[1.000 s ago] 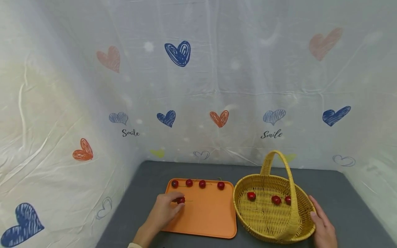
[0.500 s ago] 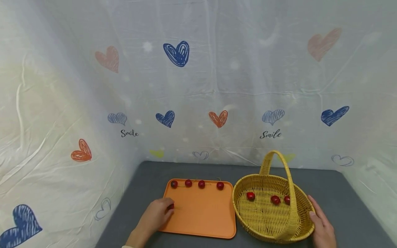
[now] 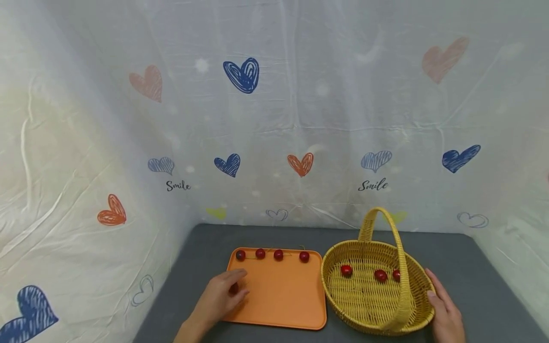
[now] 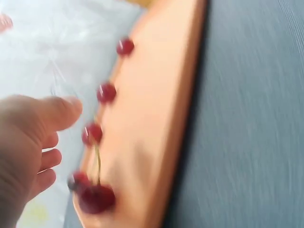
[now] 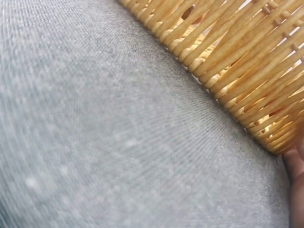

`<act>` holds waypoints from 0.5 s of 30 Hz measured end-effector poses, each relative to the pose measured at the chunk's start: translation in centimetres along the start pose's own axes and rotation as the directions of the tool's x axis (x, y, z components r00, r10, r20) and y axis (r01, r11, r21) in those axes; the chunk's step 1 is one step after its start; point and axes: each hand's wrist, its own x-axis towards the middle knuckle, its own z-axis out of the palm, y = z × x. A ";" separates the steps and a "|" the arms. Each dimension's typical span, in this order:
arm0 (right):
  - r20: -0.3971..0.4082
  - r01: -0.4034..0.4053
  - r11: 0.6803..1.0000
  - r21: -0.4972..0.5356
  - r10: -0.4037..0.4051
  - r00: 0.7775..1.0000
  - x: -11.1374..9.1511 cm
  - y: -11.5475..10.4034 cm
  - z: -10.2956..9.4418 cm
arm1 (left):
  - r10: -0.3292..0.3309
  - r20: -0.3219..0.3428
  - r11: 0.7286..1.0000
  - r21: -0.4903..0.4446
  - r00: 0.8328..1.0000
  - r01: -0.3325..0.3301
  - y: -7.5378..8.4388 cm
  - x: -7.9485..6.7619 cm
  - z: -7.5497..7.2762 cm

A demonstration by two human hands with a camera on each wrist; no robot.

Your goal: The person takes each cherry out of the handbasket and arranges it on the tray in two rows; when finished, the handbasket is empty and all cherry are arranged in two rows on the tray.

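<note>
Cherries (image 3: 278, 255), four of them, lie in a row along the far edge of an orange tray (image 3: 283, 297) in the lower middle of the frame. A fifth cherry (image 4: 97, 198) is at the tray's left part, partly hidden in the head view by the left hand (image 3: 219, 296). That hand's thumb and fingers are parted, with nothing in their grasp; the left wrist view shows a gap between them and the fifth cherry, whose thin stem (image 4: 99, 164) points up the frame. At lower right stands a yellow wicker basket (image 3: 364, 300) with three cherries (image 3: 380, 276) inside. The right hand (image 3: 447, 314) touches its right side, thumb at the rim; I cannot tell whether its fingers grip. Behind the gray table (image 3: 206, 247) hangs a heart-printed sheet (image 3: 274, 109).
</note>
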 end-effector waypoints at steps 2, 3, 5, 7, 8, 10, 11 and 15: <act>-0.003 0.001 1.000 -0.001 -0.001 1.000 0.0 0.1 0.0 | 0.003 -0.019 0.996 -0.093 1.000 -0.005 1.1 0.6 0.0; -0.005 -0.002 1.000 -0.005 0.002 1.000 0.0 0.1 0.0 | -0.001 -0.020 0.990 -0.143 1.000 -0.002 1.7 1.0 0.1; -0.005 -0.014 1.000 -0.009 0.014 1.000 0.0 0.1 -0.1 | -0.016 0.000 0.966 -0.256 1.000 0.015 2.9 1.7 0.3; -0.004 -0.027 1.000 -0.008 0.027 1.000 0.1 0.1 -0.1 | -0.044 0.060 0.915 -0.398 0.997 0.064 4.2 2.3 0.6; -0.006 -0.029 1.000 -0.008 0.029 1.000 0.1 0.1 -0.1 | -0.061 0.100 0.872 -0.478 0.993 0.102 4.8 2.6 0.8; -0.008 -0.026 1.000 -0.006 0.026 1.000 0.1 0.1 -0.1 | -0.085 0.176 0.764 -0.620 0.981 0.177 6.0 3.1 1.2; -0.009 -0.018 1.000 -0.007 0.018 1.000 0.0 0.1 -0.1 | -0.090 0.209 0.701 -0.681 0.974 0.212 6.6 3.4 1.4; -0.008 0.026 1.000 -0.002 -0.026 1.000 -0.1 0.2 -0.1 | -0.083 0.279 0.535 -0.797 0.957 0.279 8.8 4.5 2.3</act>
